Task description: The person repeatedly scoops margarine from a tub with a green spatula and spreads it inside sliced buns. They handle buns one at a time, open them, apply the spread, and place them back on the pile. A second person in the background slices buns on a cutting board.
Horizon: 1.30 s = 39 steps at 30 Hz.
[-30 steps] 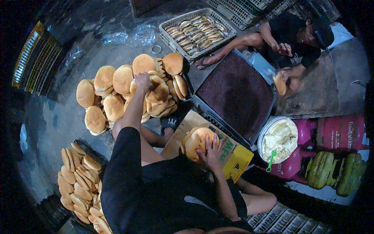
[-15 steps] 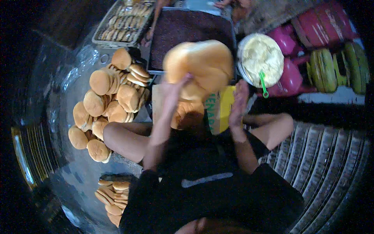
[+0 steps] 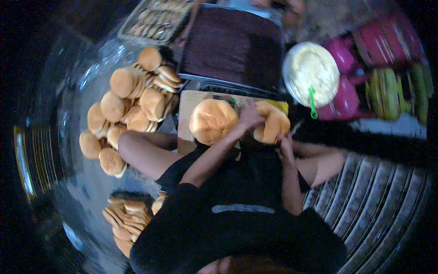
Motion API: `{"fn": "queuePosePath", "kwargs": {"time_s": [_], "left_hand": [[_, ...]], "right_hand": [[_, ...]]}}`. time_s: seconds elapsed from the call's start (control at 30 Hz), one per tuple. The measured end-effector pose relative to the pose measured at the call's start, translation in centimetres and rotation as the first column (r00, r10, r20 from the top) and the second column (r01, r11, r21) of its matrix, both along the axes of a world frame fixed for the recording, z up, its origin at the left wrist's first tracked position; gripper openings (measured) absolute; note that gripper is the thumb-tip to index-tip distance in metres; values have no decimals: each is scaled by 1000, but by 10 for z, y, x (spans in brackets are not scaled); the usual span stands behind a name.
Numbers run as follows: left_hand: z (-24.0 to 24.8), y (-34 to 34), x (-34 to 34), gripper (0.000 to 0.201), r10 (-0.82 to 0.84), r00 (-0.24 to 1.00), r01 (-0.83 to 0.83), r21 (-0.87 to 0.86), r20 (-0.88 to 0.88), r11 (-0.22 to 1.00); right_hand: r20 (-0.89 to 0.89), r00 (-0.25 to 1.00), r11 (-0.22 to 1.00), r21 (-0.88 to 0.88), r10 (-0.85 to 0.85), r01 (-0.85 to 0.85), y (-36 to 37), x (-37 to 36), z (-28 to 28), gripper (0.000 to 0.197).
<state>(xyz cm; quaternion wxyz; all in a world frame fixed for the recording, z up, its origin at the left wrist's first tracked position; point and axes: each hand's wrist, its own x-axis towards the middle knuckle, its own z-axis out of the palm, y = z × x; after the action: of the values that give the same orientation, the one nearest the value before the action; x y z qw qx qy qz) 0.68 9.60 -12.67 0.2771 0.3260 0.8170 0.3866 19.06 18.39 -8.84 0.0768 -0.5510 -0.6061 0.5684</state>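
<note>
My left hand (image 3: 250, 115) grips the left side of a piece of golden bun bread (image 3: 273, 121) over the right part of a cardboard box. My right hand (image 3: 286, 147) is closed at the lower right edge of the same bread, its fingers partly smeared by motion. To the left, a larger round golden bread (image 3: 213, 122) rests on the cardboard box (image 3: 185, 107) in front of my lap, untouched by either hand. My left forearm passes close by its right side.
Stacks of round buns (image 3: 123, 82) lie at the left, with more bread slices (image 3: 125, 223) at lower left. Beyond the box are a dark chocolate-coloured tray (image 3: 219, 41) and a tray of filled pieces (image 3: 155, 20). A tub of pale cream (image 3: 314, 73) holds a green-handled utensil (image 3: 312, 102).
The big bread held up in my left hand has come down onto the box. Both hands have moved to a bread piece on the right, and my right hand has closed on it.
</note>
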Motion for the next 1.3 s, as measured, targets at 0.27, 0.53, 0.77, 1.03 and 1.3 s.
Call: {"fn": "queuePosePath", "kwargs": {"time_s": [0.27, 0.53, 0.77, 1.03, 1.3], "left_hand": [[72, -65, -58, 63, 268, 948, -318, 485, 173, 815], [-43, -316, -319, 68, 589, 83, -992, 121, 804, -25], [-184, -396, -360, 66, 44, 36, -973, 45, 998, -228], [-204, -398, -379, 63, -57, -13, -989, -21, 998, -144], [-242, -392, -390, 62, 45, -26, -976, -16, 999, -217]], "right_hand": [[667, 676, 284, 613, 314, -737, -47, -60, 45, 69], [651, 618, 295, 545, 441, -785, -37, -60, 30, 63], [410, 749, 376, 677, 521, -632, -24, -7, 53, 49], [451, 738, 577, 461, 503, -674, -45, 7, 77, 43], [475, 727, 533, 494, 496, -687, -57, -16, 93, 40]]}}
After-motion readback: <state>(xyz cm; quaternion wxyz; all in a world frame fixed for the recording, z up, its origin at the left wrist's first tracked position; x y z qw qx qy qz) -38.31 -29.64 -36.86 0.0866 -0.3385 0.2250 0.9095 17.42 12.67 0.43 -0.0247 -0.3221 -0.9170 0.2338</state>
